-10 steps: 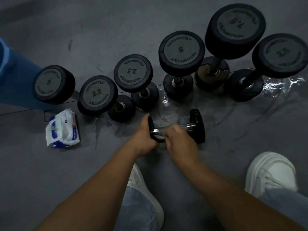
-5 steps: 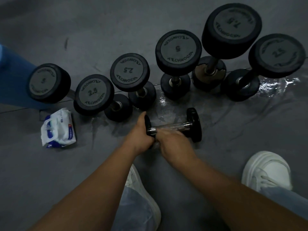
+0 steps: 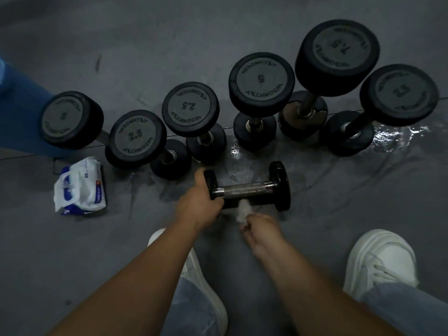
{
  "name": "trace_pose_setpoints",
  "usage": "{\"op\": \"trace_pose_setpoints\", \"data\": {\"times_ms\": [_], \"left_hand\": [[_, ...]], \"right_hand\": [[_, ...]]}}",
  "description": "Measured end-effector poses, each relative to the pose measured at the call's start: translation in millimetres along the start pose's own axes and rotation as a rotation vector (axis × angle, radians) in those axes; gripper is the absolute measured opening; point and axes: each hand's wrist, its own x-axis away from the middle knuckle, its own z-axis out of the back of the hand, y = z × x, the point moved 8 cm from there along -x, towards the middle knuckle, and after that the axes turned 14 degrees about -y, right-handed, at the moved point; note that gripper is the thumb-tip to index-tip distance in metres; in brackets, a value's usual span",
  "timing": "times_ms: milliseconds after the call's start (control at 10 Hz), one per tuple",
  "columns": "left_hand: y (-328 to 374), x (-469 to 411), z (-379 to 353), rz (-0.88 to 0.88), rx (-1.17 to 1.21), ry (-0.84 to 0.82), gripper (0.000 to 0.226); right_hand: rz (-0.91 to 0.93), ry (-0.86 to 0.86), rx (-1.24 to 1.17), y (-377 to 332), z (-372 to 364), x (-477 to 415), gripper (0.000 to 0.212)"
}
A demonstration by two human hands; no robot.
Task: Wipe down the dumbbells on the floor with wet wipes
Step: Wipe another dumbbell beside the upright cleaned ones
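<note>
A small black dumbbell (image 3: pixel 249 189) with a chrome handle lies on its side on the grey floor. My left hand (image 3: pixel 197 204) grips its left end plate. My right hand (image 3: pixel 260 227), blurred, holds a crumpled whitish wet wipe (image 3: pixel 243 210) just below the handle, apart from the bar. Behind it stands a row of several black dumbbells on end, among them a 2.5 (image 3: pixel 137 138), another 2.5 (image 3: pixel 190 109), a 5 (image 3: pixel 261 83) and a 7.5 (image 3: pixel 338 57). A white and blue pack of wet wipes (image 3: pixel 81 187) lies on the floor at the left.
A blue mat or cushion (image 3: pixel 17 112) lies at the far left. Wet patches (image 3: pixel 397 137) shine on the floor near the right dumbbells. My white shoes (image 3: pixel 380 260) stand at the bottom, one under my left arm (image 3: pixel 194 270).
My right hand has pulled back off the chrome handle toward me with the wipe, leaving the bar bare. My left hand stays on the left end plate.
</note>
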Motion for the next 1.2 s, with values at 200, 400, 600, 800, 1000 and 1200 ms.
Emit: {"op": "trace_pose_setpoints", "data": {"times_ms": [200,400,600,800,1000,1200], "left_hand": [[-4.0,5.8,-9.0,0.007,0.033,0.015,0.083],[-7.4,14.3,-12.7,0.015,0.059,0.037,0.087],[-20.9,7.9,-13.5,-0.015,0.33,0.009,0.091],[-24.0,-8.9,-27.5,-0.095,0.6,0.02,0.099],[-17.0,-5.8,-29.3,-0.157,0.693,0.018,0.1],[59.8,21.1,-8.8,-0.364,0.426,0.077,0.096]], "right_hand": [[0.046,0.068,-0.823,-14.0,-2.9,-1.9,0.015],[-0.009,0.071,-0.591,-27.9,-14.7,5.0,0.024],[0.759,0.184,1.252,-104.5,-48.6,46.1,0.018],[0.643,-0.187,1.724,-79.1,-97.3,33.6,0.019],[0.442,-0.064,2.021,-78.6,-82.3,16.1,0.021],[0.48,-0.312,2.201,-115.5,-81.0,45.7,0.018]]}}
